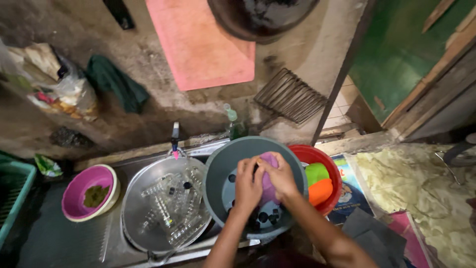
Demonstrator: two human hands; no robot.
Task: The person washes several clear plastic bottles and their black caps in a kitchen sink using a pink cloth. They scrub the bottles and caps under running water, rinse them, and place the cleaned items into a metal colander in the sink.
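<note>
Over the grey bucket, both hands' fingers close round a purple cloth; left hand and right hand should grip evenly.

Purple, soft-looking rounded item, gripped between both hands over the grey bucket; partly hidden by fingers, so exact kind unclear. Grey round bucket upright at the right end of the metal sink, small dark round pieces on its bottom
</note>
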